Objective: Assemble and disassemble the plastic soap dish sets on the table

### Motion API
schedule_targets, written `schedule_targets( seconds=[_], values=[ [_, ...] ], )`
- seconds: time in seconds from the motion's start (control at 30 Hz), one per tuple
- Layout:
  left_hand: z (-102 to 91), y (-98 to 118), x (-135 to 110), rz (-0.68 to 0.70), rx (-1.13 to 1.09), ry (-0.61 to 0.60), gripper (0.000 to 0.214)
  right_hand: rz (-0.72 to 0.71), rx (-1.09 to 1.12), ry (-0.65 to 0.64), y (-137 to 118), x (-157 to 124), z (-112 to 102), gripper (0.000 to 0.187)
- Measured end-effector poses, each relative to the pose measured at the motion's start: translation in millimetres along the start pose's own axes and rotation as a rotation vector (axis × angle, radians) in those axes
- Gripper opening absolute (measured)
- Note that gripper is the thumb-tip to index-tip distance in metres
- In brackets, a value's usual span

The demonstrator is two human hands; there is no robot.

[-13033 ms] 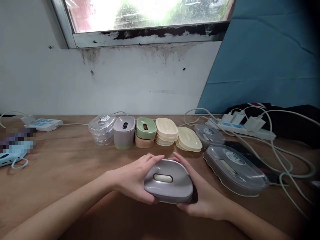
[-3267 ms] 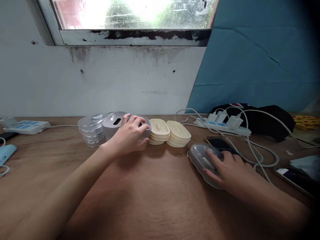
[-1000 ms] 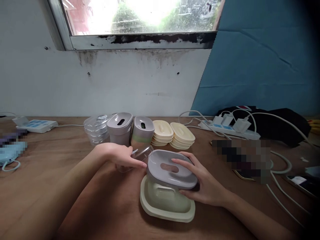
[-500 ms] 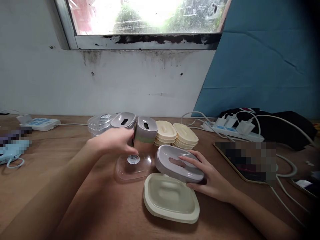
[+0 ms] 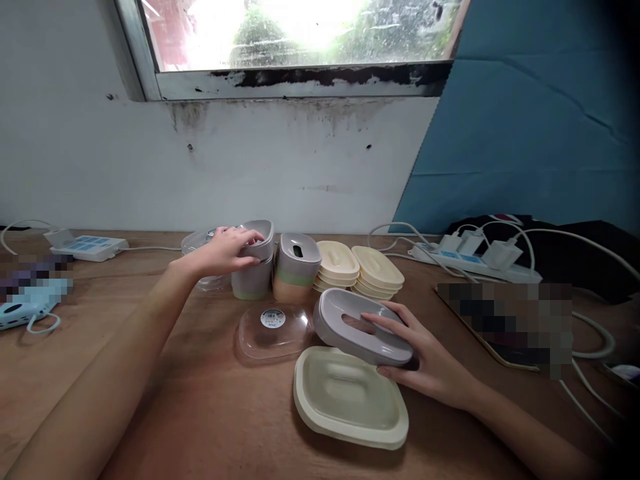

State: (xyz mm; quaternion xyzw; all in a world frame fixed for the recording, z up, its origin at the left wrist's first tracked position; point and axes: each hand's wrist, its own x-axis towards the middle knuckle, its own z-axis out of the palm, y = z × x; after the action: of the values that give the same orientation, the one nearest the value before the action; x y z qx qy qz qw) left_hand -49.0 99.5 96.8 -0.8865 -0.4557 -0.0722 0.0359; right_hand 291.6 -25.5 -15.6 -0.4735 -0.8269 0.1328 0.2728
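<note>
My right hand (image 5: 417,350) grips a grey lid with an oval slot (image 5: 340,328), thumb underneath and fingers over the top. The lid is tilted, its lower edge above a cream lid with a clear top (image 5: 350,393) on the table. At the back, my left hand (image 5: 225,250) has its fingers over the top grey slotted lid (image 5: 265,233) of a stack, its thumb on the near side. That lid sits tilted on the stack (image 5: 250,283). Beside it stands a second stack of grey slotted pieces (image 5: 299,257). A clear plastic cover with a round label (image 5: 275,337) lies in front.
Two stacks of cream lids (image 5: 337,259) stand at the back. More clear covers (image 5: 213,283) lie behind my left arm. A phone or tablet (image 5: 493,343), power strips (image 5: 480,262) with cables and a dark cloth (image 5: 565,250) occupy the right; a light blue device (image 5: 30,303) lies left.
My left hand has moved back and left from beside the clear cover, onto the top lid of the left grey stack. My right hand holds its lid almost still.
</note>
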Motion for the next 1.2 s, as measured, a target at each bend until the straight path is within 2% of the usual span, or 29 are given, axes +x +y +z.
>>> schedule_targets(
  seconds=[0.1, 0.3, 0.47, 0.7, 0.87, 1.2],
  values=[
    [5.4, 1, 4, 0.008, 0.016, 0.033, 0.034, -0.008, 0.000, 0.016, -1, 0, 0, 0.058],
    [11.2, -5, 4, 0.026, 0.031, -0.001, 0.032, -0.016, 0.004, 0.076, -2, -1, 0, 0.056],
    [12.0, -2, 4, 0.024, 0.049, -0.024, 0.045, -0.002, 0.000, 0.057, -3, 0, 0, 0.057],
    [11.9, -4, 4, 0.013, 0.021, 0.004, 0.043, 0.004, -0.005, 0.040, -4, 0, -1, 0.058],
    [11.4, -9, 4, 0.038, -0.010, -0.034, 0.045, 0.016, -0.002, 0.020, -5, 0, -1, 0.058],
    [5.6, -4, -1, 0.065, -0.064, -0.110, 0.046, 0.026, -0.010, 0.021, -5, 1, 0, 0.058]
  ],
)
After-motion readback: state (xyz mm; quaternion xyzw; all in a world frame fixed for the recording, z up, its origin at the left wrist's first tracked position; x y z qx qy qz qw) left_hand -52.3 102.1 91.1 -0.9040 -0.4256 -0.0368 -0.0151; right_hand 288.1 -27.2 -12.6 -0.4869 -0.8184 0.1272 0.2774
